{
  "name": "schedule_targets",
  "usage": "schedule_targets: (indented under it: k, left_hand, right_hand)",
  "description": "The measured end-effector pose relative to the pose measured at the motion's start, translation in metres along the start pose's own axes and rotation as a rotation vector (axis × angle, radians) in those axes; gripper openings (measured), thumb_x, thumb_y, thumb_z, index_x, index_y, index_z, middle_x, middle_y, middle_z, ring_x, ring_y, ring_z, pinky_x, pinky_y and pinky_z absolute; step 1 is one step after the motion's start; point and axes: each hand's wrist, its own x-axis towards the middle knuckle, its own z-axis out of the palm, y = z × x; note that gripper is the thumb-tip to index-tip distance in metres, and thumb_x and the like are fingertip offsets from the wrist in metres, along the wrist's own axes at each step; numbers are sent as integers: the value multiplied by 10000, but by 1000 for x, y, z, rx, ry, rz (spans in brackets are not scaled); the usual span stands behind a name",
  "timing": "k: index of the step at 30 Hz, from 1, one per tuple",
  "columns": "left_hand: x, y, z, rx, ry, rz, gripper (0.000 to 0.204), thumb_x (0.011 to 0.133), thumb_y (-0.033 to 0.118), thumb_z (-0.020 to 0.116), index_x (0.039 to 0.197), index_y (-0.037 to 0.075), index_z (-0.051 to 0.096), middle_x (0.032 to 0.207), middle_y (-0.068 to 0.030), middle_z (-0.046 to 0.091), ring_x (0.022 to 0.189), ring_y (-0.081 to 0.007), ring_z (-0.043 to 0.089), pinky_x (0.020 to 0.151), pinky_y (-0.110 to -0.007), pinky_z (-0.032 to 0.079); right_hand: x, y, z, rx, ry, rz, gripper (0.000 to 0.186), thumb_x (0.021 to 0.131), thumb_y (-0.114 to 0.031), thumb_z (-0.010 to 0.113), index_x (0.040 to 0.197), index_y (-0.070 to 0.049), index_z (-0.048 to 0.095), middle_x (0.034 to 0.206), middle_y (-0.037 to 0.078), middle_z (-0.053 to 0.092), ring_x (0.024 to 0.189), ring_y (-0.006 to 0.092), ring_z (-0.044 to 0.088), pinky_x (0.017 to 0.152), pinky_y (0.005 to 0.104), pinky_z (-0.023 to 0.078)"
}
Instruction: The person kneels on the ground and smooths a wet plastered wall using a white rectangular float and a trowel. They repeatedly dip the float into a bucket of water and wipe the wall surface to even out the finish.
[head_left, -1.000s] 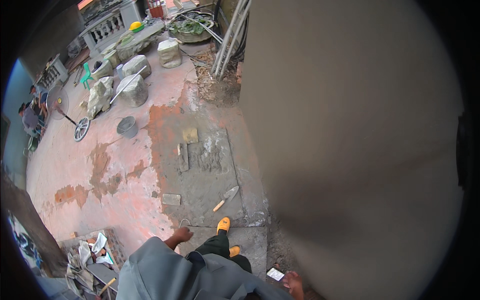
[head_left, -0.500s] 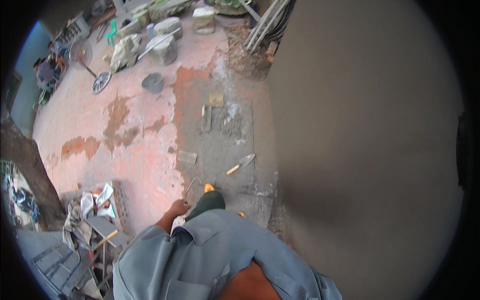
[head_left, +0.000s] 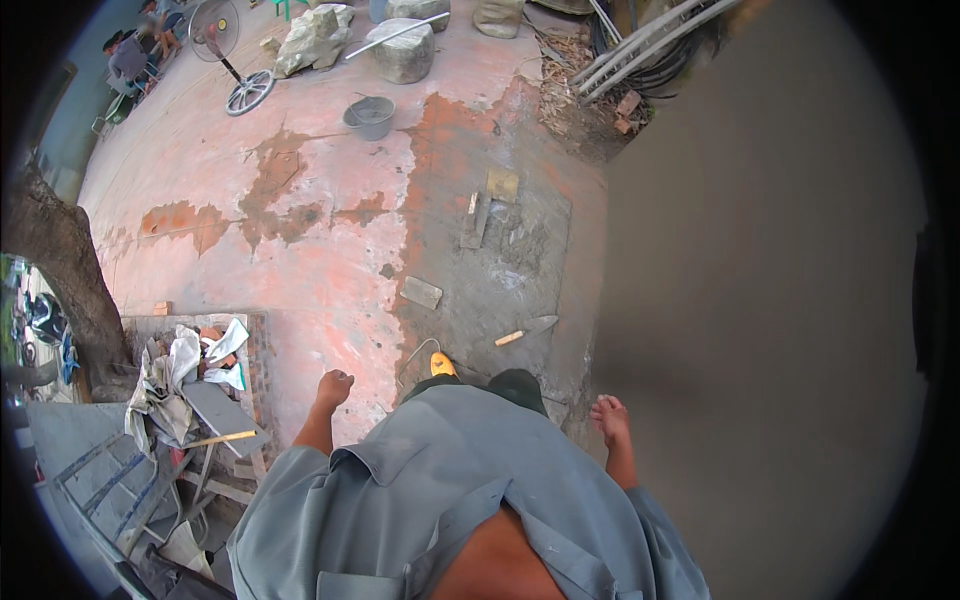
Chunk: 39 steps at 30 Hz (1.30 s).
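My left hand (head_left: 337, 387) hangs left of my body with its fingers curled in, and no held thing shows in it. My right hand (head_left: 609, 417) is at my right side, close to the smooth grey wall (head_left: 760, 300); its fingers are loosely bent and nothing is in them. Ahead of my yellow shoe (head_left: 442, 364) lies a pointed trowel (head_left: 526, 331) with a wooden handle. A thin bent rod (head_left: 418, 352) is by the shoe, apart from my left hand. Farther off are a flat grey rectangular piece (head_left: 421, 292), a long narrow tool (head_left: 476, 220) and a yellowish square piece (head_left: 502, 185).
A grey bucket (head_left: 369, 118) stands ahead on the stained floor. Beyond it are a standing fan (head_left: 248, 92), rocks (head_left: 402, 55) and people seated far left. Poles (head_left: 650, 50) lean at the wall's far end. Sacks (head_left: 165, 375) and a metal frame (head_left: 110, 490) crowd the left.
My left hand has moved left, away from the bent rod. My right hand has come into view beside the wall. The view has shifted, so the floor things appear farther right.
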Motion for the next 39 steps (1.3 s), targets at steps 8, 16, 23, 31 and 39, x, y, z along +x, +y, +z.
schedule_targets:
  k: [8, 16, 23, 31, 39]
  left_hand:
    - [70, 26, -16, -123, 84, 64, 282, 891, 252, 652, 987, -12, 682, 716, -72, 641, 567, -161, 604, 458, -318, 468]
    - [133, 103, -19, -42, -110, -37, 446, 878, 367, 640, 1081, -21, 723, 1086, -272, 709, 1054, -425, 667, 922, -459, 523]
    - [203, 231, -58, -257, 71, -144, 464, 874, 355, 631, 1124, -27, 712, 1096, -278, 707, 1066, -417, 671, 926, -454, 523]
    - [312, 289, -108, -265, -155, -192, 365, 855, 326, 623, 929, -17, 726, 819, -209, 727, 772, -327, 719, 725, -439, 552]
    - [534, 365, -285, -258, -334, -68, 235, 923, 279, 589, 895, 51, 636, 685, -82, 622, 559, -189, 615, 444, -353, 470]
  right_hand:
    - [38, -82, 46, -99, -47, 199, 290, 958, -291, 663, 1169, -94, 642, 909, 39, 675, 732, 161, 625, 605, 322, 515]
    - [115, -194, 48, -343, -32, 282, 312, 956, -297, 641, 1210, -121, 602, 856, 74, 648, 715, 213, 622, 595, 389, 521]
    - [226, -369, 77, -180, -47, 35, 290, 978, -314, 644, 1186, -113, 629, 906, 25, 660, 747, 137, 617, 639, 328, 511]
    - [295, -494, 142, -208, 19, -69, 294, 976, -330, 643, 1163, -103, 637, 924, 34, 671, 755, 143, 628, 646, 330, 520]
    - [302, -516, 246, -50, 76, 387, 330, 942, -329, 675, 1181, -103, 643, 943, 73, 681, 726, 195, 634, 629, 385, 524]
